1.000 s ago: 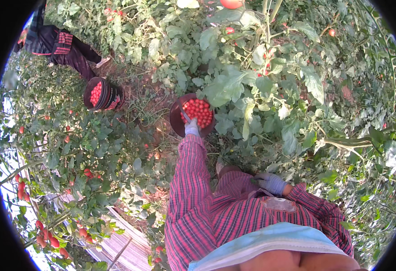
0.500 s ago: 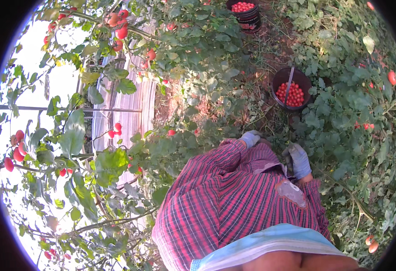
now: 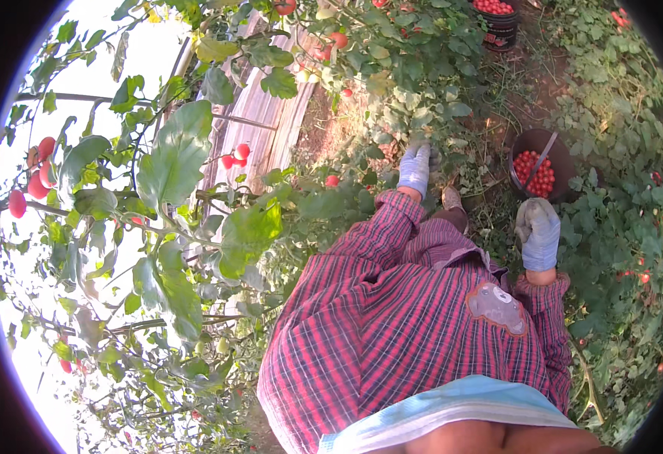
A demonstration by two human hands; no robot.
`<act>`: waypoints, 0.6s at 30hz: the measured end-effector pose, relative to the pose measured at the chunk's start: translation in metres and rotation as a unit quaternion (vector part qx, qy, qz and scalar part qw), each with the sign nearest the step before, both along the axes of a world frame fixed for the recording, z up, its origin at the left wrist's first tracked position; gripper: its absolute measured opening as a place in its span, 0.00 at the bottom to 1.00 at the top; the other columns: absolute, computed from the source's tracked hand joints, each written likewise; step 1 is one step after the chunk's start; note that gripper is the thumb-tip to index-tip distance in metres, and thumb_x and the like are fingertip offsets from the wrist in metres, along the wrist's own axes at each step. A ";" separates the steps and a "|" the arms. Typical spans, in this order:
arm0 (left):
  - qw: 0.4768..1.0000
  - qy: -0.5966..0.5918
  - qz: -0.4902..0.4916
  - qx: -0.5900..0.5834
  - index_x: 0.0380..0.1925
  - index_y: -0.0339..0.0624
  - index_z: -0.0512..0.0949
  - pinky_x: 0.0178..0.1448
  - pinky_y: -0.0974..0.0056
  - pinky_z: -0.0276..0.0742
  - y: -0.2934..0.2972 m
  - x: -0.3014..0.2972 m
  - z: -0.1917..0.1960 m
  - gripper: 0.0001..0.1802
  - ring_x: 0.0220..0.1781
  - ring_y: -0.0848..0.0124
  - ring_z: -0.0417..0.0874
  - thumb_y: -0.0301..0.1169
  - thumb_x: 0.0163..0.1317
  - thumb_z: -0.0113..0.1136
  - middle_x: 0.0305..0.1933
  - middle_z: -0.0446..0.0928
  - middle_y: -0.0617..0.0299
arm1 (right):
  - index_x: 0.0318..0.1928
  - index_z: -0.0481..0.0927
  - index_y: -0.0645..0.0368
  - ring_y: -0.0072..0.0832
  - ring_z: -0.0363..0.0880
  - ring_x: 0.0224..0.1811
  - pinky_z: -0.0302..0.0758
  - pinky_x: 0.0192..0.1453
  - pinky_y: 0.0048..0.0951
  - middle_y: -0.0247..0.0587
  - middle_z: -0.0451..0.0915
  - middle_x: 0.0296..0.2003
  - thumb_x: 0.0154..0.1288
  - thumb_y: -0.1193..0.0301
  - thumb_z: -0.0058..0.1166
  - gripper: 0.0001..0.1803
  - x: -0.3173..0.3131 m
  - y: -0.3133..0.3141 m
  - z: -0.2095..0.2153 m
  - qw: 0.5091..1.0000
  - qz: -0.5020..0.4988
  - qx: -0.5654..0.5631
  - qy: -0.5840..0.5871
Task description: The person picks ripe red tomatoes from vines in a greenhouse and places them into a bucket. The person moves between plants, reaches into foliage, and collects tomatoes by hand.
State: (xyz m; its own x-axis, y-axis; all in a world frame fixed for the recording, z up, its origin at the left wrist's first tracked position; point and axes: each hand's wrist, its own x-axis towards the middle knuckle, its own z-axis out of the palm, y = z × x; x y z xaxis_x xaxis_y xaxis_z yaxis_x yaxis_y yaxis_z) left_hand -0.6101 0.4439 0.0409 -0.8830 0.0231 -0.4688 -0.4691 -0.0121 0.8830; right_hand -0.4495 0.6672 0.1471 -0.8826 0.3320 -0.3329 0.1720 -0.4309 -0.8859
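Observation:
Pale gloves cover both of my hands. My left hand point(image 3: 415, 168) reaches forward into the leaves of the tomato plants point(image 3: 392, 113), fingers stretched out, with nothing visible in them. My right hand point(image 3: 538, 231) is closed, its fingers curled in just on the near side of a dark bucket point(image 3: 570, 163). What that hand holds, if anything, is hidden. Small red tomatoes point(image 3: 534, 175) lie in the bucket, and its pale handle point(image 3: 541, 159) crosses over them. A single red tomato point(image 3: 332, 181) hangs to the left of my left hand.
Farther up the path stands a second dark bucket point(image 3: 500, 32) with red tomatoes in it. Leafy vines with ripe fruit point(image 3: 40, 178) fill the left side, beside pale sheeting point(image 3: 271, 121). More plants point(image 3: 619, 257) line the right. My shoe point(image 3: 451, 198) shows between my hands.
My left hand has moved forward into the leaves. My right hand has moved forward and right, close to the bucket. The view has shifted, so both buckets appear farther right.

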 end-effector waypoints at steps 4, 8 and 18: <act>0.996 0.022 0.088 0.004 0.52 0.38 0.72 0.41 0.62 0.80 -0.036 -0.046 0.001 0.17 0.36 0.67 0.81 0.36 0.68 0.51 0.38 0.80 0.57 | 0.22 0.70 0.57 0.23 0.60 0.14 0.55 0.19 0.26 0.34 0.71 0.18 0.63 0.59 0.52 0.18 -0.072 -0.007 0.099 0.960 0.133 0.071 0.238; 0.992 0.024 0.122 0.011 0.53 0.39 0.72 0.42 0.60 0.81 -0.079 -0.067 0.005 0.17 0.36 0.65 0.81 0.36 0.68 0.51 0.39 0.79 0.55 | 0.23 0.71 0.58 0.23 0.62 0.16 0.56 0.20 0.25 0.35 0.71 0.19 0.63 0.60 0.52 0.17 -0.136 -0.015 0.170 0.816 0.257 0.071 0.513; 0.944 0.102 0.069 -0.306 0.50 0.41 0.74 0.57 0.61 0.74 -0.143 -0.064 -0.021 0.22 0.54 0.57 0.76 0.24 0.52 0.59 0.49 0.76 0.52 | 0.25 0.73 0.60 0.22 0.64 0.18 0.60 0.23 0.25 0.35 0.72 0.20 0.63 0.62 0.53 0.15 -0.228 -0.010 0.209 0.695 0.366 0.038 0.618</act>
